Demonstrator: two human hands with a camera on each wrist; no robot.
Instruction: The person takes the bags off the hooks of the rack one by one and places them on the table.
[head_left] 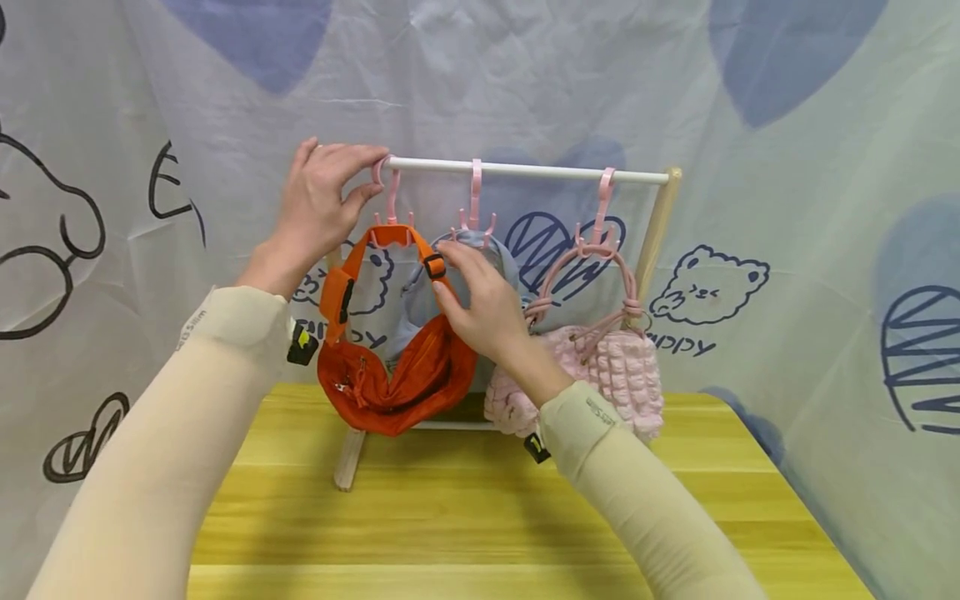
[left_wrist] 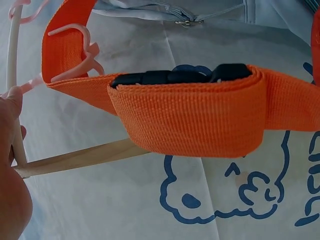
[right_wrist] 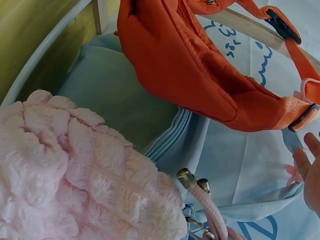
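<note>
Left hand point(head_left: 322, 196) pinching the rail's point(head_left: 536, 172) left-end hook point(head_left: 393, 196), right hand point(head_left: 486, 304) loose-fingered, the orange bag point(head_left: 423, 375) looks light, floppy, best held by its strap point(head_left: 355, 258).

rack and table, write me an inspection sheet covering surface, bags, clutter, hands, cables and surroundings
Surface: yellow wood-grain table, with the rack standing on it.
Bags: orange bag, blue bag and pink bag hang on pink hooks.
Clutter: nothing seen.
Left hand: thumb and fingers hold the orange bag's hook at the rack's left end.
Right hand: beside the orange bag's strap; contact unclear.
Cables: nothing seen.
Surroundings: curtain printed with hearts and bears.
</note>
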